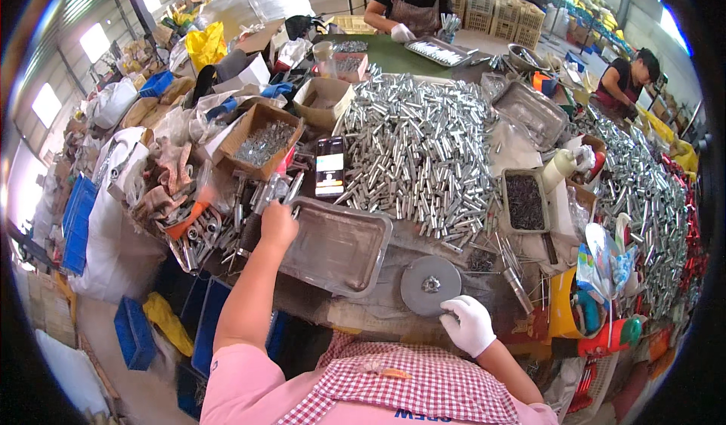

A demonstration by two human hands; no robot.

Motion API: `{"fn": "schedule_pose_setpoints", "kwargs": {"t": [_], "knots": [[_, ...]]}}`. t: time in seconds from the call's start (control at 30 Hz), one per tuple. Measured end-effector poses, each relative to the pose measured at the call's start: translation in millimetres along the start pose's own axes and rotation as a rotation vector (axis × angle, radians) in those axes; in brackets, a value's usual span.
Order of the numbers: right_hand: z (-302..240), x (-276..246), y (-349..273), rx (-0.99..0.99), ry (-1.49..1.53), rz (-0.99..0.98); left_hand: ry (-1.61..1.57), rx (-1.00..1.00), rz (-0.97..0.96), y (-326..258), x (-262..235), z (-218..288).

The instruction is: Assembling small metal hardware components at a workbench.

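Grey round metal-looking disc point(430, 285) — near the table's front edge point(389, 315), beside the half-curled, white-gloved right hand point(467, 325); bare left hand point(280, 225) curled, apart (grips unclear).

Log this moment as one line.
left hand: bare, at metal tubes by rectangular tray | right hand: white-gloved, beside grey disc | smartphone: screen lit

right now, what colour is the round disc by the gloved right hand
The disc is grey, seen best in the head view.
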State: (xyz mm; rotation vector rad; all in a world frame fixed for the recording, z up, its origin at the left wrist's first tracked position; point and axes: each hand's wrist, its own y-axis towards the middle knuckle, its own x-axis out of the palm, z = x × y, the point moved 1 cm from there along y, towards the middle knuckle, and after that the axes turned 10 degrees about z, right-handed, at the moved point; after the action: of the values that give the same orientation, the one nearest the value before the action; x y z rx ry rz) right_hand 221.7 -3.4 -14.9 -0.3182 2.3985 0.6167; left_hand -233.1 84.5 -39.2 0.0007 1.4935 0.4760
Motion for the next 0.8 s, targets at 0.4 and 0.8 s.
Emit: {"fn": "schedule_pose_setpoints", "kwargs": {"t": [0.4, 0.8], "knots": [[-1.1, 1.3, 5.2, -0.043, 0.017, 0.019, 0.064, -0.136, 0.004, -4.8, 12.3, 11.8], [4.3, 1.4, 0.2, -0.014, -0.004, -0.008, 0.057, -0.218, -0.145, 5.0, 2.6, 34.5]]}}
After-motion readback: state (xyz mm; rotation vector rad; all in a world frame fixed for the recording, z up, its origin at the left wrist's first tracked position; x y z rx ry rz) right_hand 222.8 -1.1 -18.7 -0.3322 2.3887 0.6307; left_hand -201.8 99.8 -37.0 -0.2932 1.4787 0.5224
